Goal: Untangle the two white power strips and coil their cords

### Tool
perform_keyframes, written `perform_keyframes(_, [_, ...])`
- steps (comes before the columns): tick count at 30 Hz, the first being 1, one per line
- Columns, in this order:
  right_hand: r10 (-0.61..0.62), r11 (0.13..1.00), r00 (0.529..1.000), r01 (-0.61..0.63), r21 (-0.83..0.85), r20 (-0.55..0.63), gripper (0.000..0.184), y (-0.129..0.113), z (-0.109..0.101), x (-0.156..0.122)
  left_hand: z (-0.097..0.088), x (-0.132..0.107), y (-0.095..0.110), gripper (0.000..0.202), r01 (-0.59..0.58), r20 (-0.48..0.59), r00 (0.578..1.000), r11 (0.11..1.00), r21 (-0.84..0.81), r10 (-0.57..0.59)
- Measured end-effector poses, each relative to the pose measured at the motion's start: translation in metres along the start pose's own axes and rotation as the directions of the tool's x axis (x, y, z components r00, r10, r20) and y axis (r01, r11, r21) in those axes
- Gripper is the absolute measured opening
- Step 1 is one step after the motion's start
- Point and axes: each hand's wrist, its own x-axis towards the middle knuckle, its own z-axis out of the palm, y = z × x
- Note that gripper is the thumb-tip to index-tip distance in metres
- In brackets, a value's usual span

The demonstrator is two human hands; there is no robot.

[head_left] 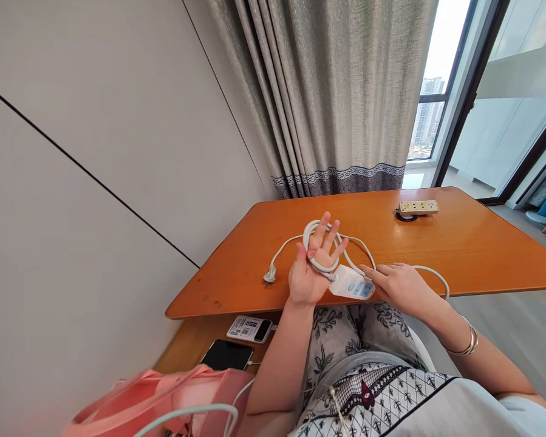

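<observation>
My left hand (316, 270) is palm up with its fingers spread, just above the table's near edge. Loops of a white power cord (307, 233) pass around it, some behind the fingers and one across the palm. A white power strip (351, 283) with blue sockets lies at the table edge, right beside that palm. My right hand (398, 288) is at the strip's right end, fingers stretched left and closed over the cord; its thumb is hidden. From under this hand the cord curves out to the right. The cord's plug (269, 275) rests on the table to the left.
On the orange-brown wooden table (236, 261), a second, cream power strip (418, 207) with a black cord sits at the far right. Lower left are a white power bank (249, 329), a dark phone (227, 354) and a pink bag (163, 400). A wall borders the left, a curtain the back.
</observation>
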Motion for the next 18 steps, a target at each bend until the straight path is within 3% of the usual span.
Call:
perform_keyframes(5, [-0.045, 0.995, 0.985, 0.030, -0.092, -0.165, 0.031, 0.001, -0.003, -0.012, 0.000, 0.004, 0.005, 0.049, -0.092, -0.076, 0.994, 0.985, -0.145, 0.082])
perform_keyframes(8, [-0.190, 0.978, 0.950, 0.162, -0.127, -0.248, 0.026, -0.002, -0.012, -0.010, 0.004, 0.003, 0.000, 0.049, -0.080, -0.064, 0.996, 0.983, -0.166, 0.070])
perform_keyframes(11, [-0.367, 0.930, 0.886, 0.350, -0.108, -0.285, 0.022, -0.008, -0.026, 0.002, 0.010, -0.003, -0.004, 0.049, -0.002, 0.037, 0.999, 0.989, -0.148, 0.008])
perform_keyframes(14, [-0.493, 0.860, 0.815, 0.510, -0.027, -0.304, 0.024, -0.013, -0.037, 0.016, 0.014, -0.010, -0.005, 0.049, 0.136, 0.179, 0.977, 0.985, -0.104, -0.116])
perform_keyframes(16, [-0.503, 0.835, 0.790, 0.549, 0.039, -0.350, 0.024, -0.013, -0.043, 0.025, 0.014, -0.015, -0.006, 0.050, 0.218, 0.253, 0.948, 0.974, -0.067, -0.195])
perform_keyframes(18, [-0.437, 0.848, 0.791, 0.522, 0.098, -0.429, 0.026, -0.010, -0.047, 0.032, 0.013, -0.019, -0.007, 0.048, 0.257, 0.290, 0.927, 0.966, -0.032, -0.237])
